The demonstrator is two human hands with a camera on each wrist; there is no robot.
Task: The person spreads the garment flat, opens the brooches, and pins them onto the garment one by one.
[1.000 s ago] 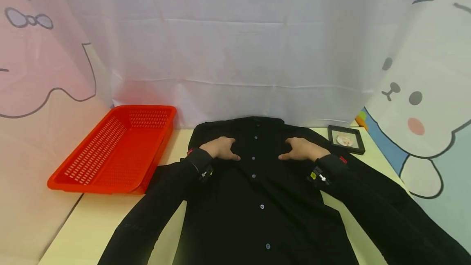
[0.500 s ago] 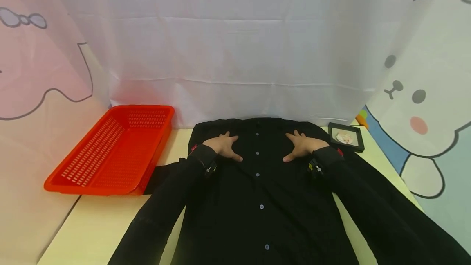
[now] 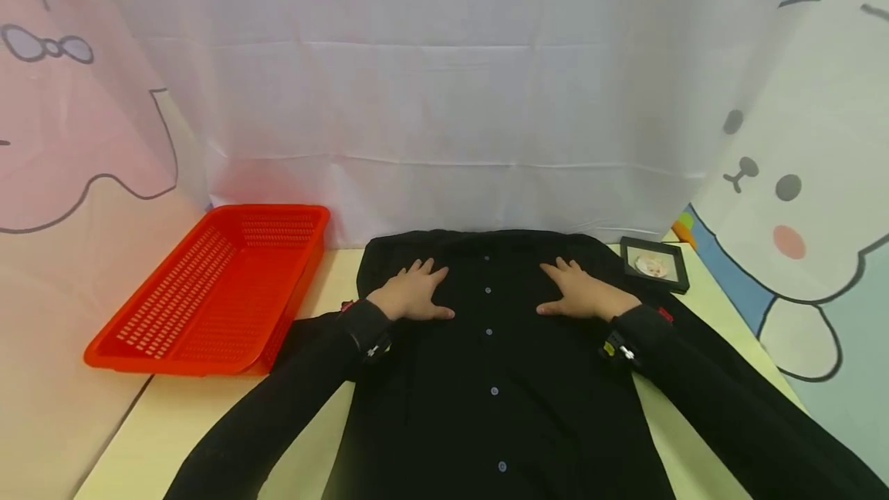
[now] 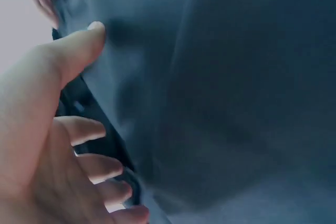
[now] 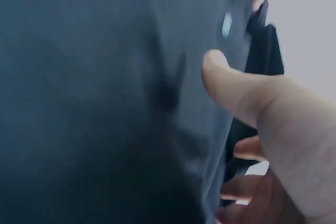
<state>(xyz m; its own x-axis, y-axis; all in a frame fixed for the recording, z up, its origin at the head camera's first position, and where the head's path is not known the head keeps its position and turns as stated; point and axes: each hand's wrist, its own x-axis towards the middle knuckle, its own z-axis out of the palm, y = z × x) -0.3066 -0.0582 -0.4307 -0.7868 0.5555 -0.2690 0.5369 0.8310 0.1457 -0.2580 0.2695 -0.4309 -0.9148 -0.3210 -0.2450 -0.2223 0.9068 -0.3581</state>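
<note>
A black button-up shirt [image 3: 451, 376] lies spread front side up, its row of pale buttons running down the middle. My left hand [image 3: 413, 292] is over the left chest of the shirt, fingers spread and pointing toward the collar. On the other side of the buttons, my right hand [image 3: 579, 292] lies over the right chest, thumb turned inward. Both wrist views show straight or lightly bent fingers close to the dark cloth, with nothing gripped. The collar is folded under or flattened at the far edge.
A red plastic basket [image 3: 236, 284] with slotted walls stands at the left, over part of a sleeve. A small black picture frame [image 3: 653, 262] lies at the back right. The pale yellow table [image 3: 187, 415] ends at a white curtain [image 3: 444, 114] behind.
Both hands have spread their fingers wider over the shirt's chest. The collar edge looks flatter and straighter, and the cloth between the hands smoother.
</note>
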